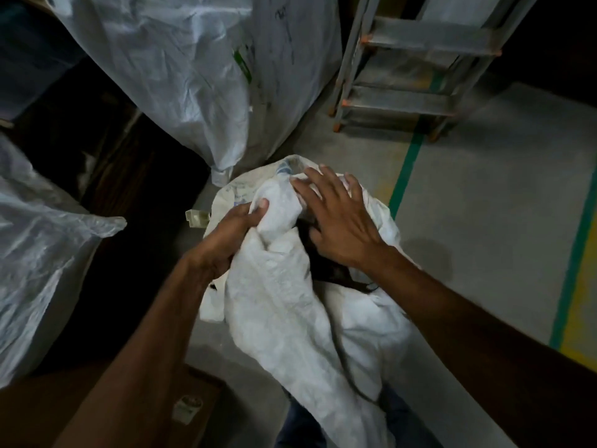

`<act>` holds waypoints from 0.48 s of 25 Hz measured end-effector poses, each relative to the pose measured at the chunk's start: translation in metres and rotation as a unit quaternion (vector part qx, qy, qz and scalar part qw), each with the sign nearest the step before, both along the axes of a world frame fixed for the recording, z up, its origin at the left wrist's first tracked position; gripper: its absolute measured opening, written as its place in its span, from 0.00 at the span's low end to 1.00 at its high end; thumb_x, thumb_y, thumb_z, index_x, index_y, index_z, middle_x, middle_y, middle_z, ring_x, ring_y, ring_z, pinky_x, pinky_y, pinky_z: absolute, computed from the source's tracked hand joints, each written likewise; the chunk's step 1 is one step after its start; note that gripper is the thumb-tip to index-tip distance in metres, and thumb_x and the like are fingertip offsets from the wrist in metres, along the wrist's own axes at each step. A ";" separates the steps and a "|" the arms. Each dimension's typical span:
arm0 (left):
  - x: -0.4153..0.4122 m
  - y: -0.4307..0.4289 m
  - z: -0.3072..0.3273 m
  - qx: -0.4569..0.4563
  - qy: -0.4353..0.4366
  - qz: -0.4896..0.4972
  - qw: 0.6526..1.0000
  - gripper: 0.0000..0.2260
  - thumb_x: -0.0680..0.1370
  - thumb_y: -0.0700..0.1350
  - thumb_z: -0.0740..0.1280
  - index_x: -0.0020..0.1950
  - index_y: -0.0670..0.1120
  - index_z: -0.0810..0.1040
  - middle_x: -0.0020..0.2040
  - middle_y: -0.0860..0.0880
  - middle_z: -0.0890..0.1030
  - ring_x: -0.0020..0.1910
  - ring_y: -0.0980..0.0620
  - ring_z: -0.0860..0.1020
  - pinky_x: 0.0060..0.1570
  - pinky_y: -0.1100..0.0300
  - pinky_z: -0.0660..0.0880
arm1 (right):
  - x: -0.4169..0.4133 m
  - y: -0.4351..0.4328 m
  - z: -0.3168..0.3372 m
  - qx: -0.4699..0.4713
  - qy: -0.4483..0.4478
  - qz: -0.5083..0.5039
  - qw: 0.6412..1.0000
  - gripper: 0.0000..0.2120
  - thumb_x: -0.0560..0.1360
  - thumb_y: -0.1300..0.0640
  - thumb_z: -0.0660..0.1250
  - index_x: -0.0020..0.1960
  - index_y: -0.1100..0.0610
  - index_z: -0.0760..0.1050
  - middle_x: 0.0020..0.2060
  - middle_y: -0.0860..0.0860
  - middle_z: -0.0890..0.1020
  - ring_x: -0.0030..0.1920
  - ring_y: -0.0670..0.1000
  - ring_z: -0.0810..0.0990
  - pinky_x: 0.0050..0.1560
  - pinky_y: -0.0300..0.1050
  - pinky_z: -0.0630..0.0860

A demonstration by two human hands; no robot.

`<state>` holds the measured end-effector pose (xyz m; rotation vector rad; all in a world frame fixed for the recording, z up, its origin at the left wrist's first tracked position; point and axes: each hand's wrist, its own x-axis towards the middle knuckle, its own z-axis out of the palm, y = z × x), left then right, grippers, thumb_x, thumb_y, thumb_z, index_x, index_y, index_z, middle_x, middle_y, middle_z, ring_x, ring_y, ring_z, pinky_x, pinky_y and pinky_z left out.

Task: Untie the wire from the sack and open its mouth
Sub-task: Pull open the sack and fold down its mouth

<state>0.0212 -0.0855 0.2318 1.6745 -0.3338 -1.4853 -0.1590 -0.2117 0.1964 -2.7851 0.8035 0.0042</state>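
White woven sack [290, 302] stands on the floor [468, 221] between both hands, left hand [226, 240] pinching a gathered fold, right hand [336, 221] spread flat, apparently parting the mouth; wire not discernible.

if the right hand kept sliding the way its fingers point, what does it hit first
The right hand points up-left across the sack; it would likely meet the left hand's thumb pinching the fabric, though depth is unclear.
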 end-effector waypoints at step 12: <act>-0.070 -0.020 0.030 0.114 -0.580 -0.105 0.800 0.31 0.73 0.73 0.60 0.67 0.55 0.74 0.74 0.50 0.69 0.74 0.45 0.66 0.69 0.37 0.65 | 0.038 -0.061 0.027 0.120 0.076 -0.024 0.990 0.14 0.80 0.52 0.59 0.63 0.52 0.75 0.60 0.59 0.83 0.58 0.64 0.80 0.55 0.52 0.74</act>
